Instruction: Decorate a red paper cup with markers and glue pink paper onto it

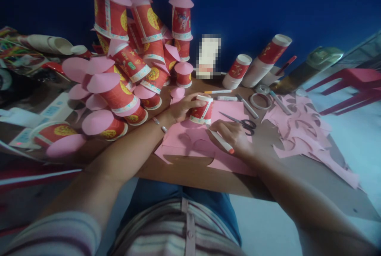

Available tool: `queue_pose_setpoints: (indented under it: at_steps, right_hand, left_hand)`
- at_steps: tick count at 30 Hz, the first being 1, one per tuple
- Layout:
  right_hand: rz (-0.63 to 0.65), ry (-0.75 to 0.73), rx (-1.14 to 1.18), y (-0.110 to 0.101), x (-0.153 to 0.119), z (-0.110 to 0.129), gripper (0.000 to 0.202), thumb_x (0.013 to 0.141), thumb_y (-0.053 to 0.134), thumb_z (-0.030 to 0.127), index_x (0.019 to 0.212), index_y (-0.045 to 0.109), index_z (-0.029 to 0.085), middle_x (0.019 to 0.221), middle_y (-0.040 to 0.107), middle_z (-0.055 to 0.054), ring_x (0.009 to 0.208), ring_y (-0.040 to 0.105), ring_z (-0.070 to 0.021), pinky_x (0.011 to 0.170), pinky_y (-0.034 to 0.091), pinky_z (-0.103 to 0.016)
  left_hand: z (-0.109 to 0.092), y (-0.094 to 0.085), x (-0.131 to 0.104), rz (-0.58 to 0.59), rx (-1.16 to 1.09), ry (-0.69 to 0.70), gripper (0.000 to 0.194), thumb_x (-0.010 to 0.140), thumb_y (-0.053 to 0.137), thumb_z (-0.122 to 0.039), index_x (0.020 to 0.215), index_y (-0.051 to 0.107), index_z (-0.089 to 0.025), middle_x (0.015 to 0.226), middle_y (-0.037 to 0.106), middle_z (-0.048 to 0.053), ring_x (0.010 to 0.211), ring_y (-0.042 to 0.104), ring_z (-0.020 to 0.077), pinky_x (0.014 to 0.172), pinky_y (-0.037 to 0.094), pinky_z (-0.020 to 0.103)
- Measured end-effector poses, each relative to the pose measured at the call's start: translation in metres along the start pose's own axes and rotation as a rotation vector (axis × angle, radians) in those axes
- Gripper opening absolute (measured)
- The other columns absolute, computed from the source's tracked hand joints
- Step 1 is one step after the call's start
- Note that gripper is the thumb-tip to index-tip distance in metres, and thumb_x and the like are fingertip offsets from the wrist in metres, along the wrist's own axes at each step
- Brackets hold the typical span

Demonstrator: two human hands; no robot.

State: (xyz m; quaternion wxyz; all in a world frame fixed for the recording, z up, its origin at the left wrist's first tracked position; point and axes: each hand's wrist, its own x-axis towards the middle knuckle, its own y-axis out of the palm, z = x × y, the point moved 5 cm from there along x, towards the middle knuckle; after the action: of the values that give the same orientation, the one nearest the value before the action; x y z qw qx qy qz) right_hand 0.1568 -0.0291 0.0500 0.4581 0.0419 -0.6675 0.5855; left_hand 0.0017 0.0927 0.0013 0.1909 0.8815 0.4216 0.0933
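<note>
Two things in hand in the head view: with the left hand [187, 107], clasps a red paper cup [203, 114] near its top, wide end down over pink paper [175, 135]. With the right hand [229, 132], pinches a white marker [221, 141], one end near the cup's base. Has scissors [242, 122] just beyond the right hand, pink scraps [300, 125] farther right, cone-topped cups [110, 18] beyond the left.

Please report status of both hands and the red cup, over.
Left hand: on red cup, above pink paper. Right hand: holding marker beside cup. Scissors lying close to right hand.
</note>
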Motion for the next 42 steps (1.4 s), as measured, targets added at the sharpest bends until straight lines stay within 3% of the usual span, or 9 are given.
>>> queue_pose_setpoints:
  at_steps: [12,20,29,42]
  right_hand:
    - [-0.031,-0.007,0.012,0.0,-0.003,0.001,0.011,0.106,0.062,0.016,0.096,0.06,0.021,0.075,0.067,0.003,0.059,0.059,-0.0108,0.056,0.039,-0.025]
    - [-0.041,-0.075,0.052,-0.003,0.003,0.008,0.015,0.104,0.065,0.014,0.093,0.057,0.021,0.07,0.064,0.004,0.055,0.055,-0.01,0.052,0.037,-0.025]
    - [-0.055,-0.078,0.055,-0.006,0.004,0.009,0.012,0.104,0.065,0.014,0.1,0.058,0.022,0.074,0.068,0.003,0.059,0.061,-0.0107,0.054,0.043,-0.024]
    - [-0.051,-0.071,0.091,-0.003,0.002,0.007,0.012,0.103,0.066,0.011,0.105,0.06,0.021,0.079,0.071,0.001,0.063,0.065,-0.0125,0.057,0.046,-0.025]
  left_hand:
    - [-0.002,0.003,-0.002,0.0,-0.034,0.005,0.05,0.076,0.094,-0.038,0.116,0.077,-0.014,0.116,0.08,0.014,0.097,0.073,0.0212,0.088,0.056,0.033]
    - [-0.004,0.005,-0.004,0.014,-0.038,0.015,0.048,0.077,0.092,-0.041,0.114,0.08,-0.013,0.115,0.081,0.015,0.099,0.074,0.0235,0.09,0.055,0.035]
    - [-0.002,-0.001,-0.001,-0.026,-0.082,0.035,0.054,0.076,0.092,-0.036,0.125,0.078,-0.018,0.118,0.079,0.011,0.101,0.073,0.0219,0.092,0.053,0.035]
    - [0.001,-0.008,0.001,-0.009,-0.127,0.06,0.043,0.08,0.084,-0.035,0.119,0.08,-0.015,0.124,0.08,0.014,0.113,0.074,0.0274,0.098,0.054,0.037]
